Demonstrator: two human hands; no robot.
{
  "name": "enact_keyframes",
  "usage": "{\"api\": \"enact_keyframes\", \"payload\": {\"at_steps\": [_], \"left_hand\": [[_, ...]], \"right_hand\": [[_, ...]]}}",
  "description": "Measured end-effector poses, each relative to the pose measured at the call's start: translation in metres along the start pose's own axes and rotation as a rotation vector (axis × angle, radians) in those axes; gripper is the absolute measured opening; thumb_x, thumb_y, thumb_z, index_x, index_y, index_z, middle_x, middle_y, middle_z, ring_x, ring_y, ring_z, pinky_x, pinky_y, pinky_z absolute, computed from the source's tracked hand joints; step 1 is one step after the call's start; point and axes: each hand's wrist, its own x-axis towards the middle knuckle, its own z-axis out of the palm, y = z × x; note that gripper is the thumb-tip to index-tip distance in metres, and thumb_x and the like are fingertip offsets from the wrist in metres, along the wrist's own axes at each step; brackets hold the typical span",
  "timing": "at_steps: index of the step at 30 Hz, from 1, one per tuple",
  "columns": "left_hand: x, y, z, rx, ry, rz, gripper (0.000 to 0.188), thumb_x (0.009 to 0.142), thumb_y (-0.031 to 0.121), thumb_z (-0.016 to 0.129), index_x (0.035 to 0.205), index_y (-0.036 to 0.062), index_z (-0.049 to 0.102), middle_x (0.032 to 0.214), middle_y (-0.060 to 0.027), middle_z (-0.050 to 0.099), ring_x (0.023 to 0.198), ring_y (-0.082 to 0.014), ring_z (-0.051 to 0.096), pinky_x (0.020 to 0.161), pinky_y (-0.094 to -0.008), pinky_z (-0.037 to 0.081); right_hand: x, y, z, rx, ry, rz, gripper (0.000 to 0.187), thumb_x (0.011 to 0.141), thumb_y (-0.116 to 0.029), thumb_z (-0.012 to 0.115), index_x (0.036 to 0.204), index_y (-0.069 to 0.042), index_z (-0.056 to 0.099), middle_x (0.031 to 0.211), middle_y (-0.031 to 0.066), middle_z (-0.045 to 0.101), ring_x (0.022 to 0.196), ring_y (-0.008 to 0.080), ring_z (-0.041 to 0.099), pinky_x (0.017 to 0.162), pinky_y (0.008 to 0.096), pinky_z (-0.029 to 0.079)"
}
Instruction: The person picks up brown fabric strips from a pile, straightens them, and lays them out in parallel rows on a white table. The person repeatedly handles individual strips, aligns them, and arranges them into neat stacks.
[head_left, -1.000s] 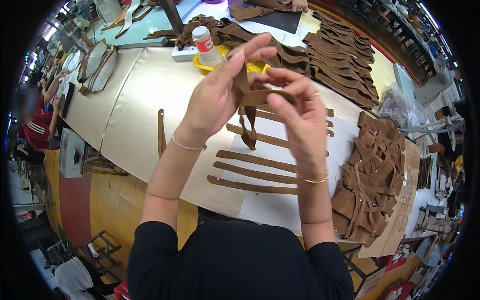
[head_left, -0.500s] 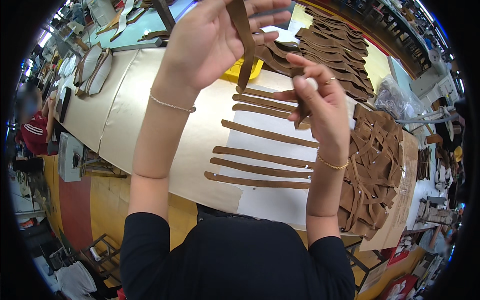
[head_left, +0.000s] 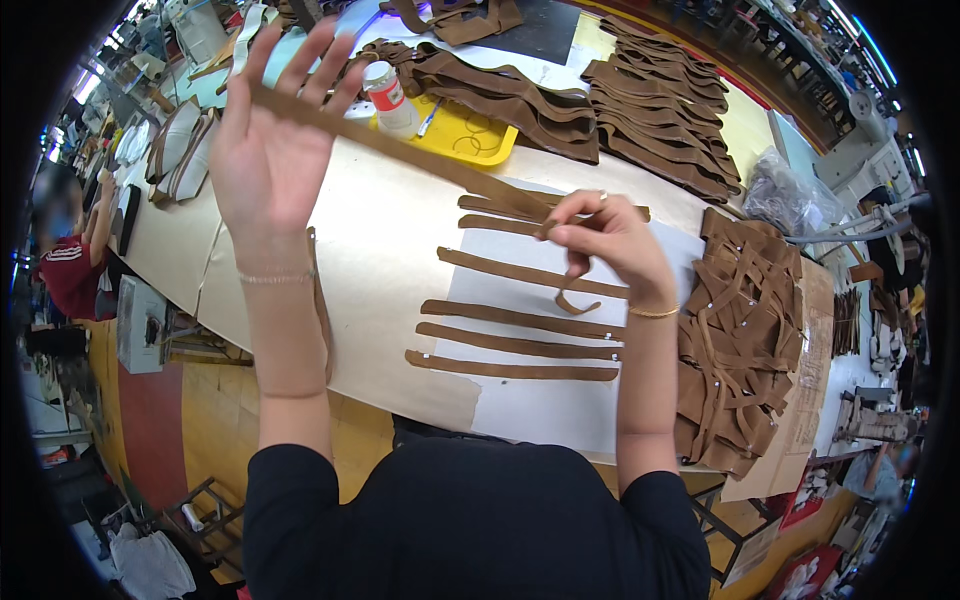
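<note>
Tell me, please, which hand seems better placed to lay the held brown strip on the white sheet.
Probably the right hand: it pinches the strip over the sheet; the left hand is farther away.

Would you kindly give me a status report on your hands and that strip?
Right hand pinching brown strip. Left hand open, strip running across it. Row of strips on white sheet. Yellow tray beyond, apparently not obstructing.

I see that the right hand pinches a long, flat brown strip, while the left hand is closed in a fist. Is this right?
Not the fist: in the head view, the left hand is open and spread. The right hand does pinch the long, flat brown strip.
</note>
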Motion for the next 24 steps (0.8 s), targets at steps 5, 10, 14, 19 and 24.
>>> {"api": "enact_keyframes", "payload": {"at_steps": [5, 10, 14, 19, 24], "left_hand": [[-0.041, -0.042, -0.083, 0.07, 0.271, -0.331, 0.04, 0.105, 0.03, 0.037, 0.135, 0.0049, 0.044, 0.135, -0.0233, 0.047, 0.128, -0.0371, 0.046, 0.109, -0.0485, 0.038], [-0.046, -0.094, -0.041, 0.928, 0.135, -0.118, 0.049, 0.103, 0.034, 0.044, 0.141, 0.0029, 0.041, 0.135, -0.0169, 0.051, 0.134, -0.0268, 0.041, 0.114, -0.0381, 0.027], [-0.028, -0.111, 0.028, 0.352, -0.335, -0.122, 0.052, 0.102, 0.043, 0.046, 0.135, 0.0023, 0.051, 0.123, -0.0109, 0.058, 0.118, -0.0142, 0.052, 0.102, -0.0273, 0.04], [-0.026, -0.111, 0.059, 0.081, -0.421, -0.597, 0.049, 0.1, 0.049, 0.048, 0.119, 0.0048, 0.054, 0.103, -0.002, 0.06, 0.082, -0.0053, 0.056, 0.074, -0.0215, 0.051], [-0.033, -0.113, 0.061, 0.013, -0.432, -0.661, 0.039, 0.1, 0.042, 0.051, 0.115, 0.006, 0.054, 0.093, -0.0009, 0.058, 0.077, -0.0108, 0.056, 0.071, -0.0255, 0.051]], "right_hand": [[-0.003, -0.079, -0.03, -0.269, -0.093, -0.114, 0.017, 0.089, -0.019, 0.071, 0.094, -0.004, 0.065, 0.069, -0.0014, 0.063, 0.05, 0.0027, 0.058, 0.04, 0.0156, 0.044], [0.013, -0.149, -0.014, -0.558, -0.351, -0.008, 0.02, 0.089, -0.02, 0.071, 0.088, -0.002, 0.063, 0.068, -0.0006, 0.061, 0.051, 0.0037, 0.055, 0.045, 0.0176, 0.044], [0.02, -0.167, 0.007, -0.843, -0.482, 0.035, 0.017, 0.09, -0.017, 0.069, 0.089, -0.002, 0.064, 0.069, -0.0009, 0.062, 0.053, 0.004, 0.055, 0.047, 0.0194, 0.045], [0.011, -0.172, 0.003, -0.913, -0.434, -0.025, 0.016, 0.09, -0.017, 0.068, 0.093, -0.002, 0.064, 0.066, 0.0025, 0.062, 0.054, 0.0092, 0.058, 0.049, 0.0234, 0.047], [0.008, -0.163, 0.0, -0.891, -0.367, -0.008, 0.016, 0.092, -0.017, 0.066, 0.093, -0.002, 0.063, 0.066, 0.0025, 0.062, 0.055, 0.0084, 0.058, 0.05, 0.0241, 0.047]]}}
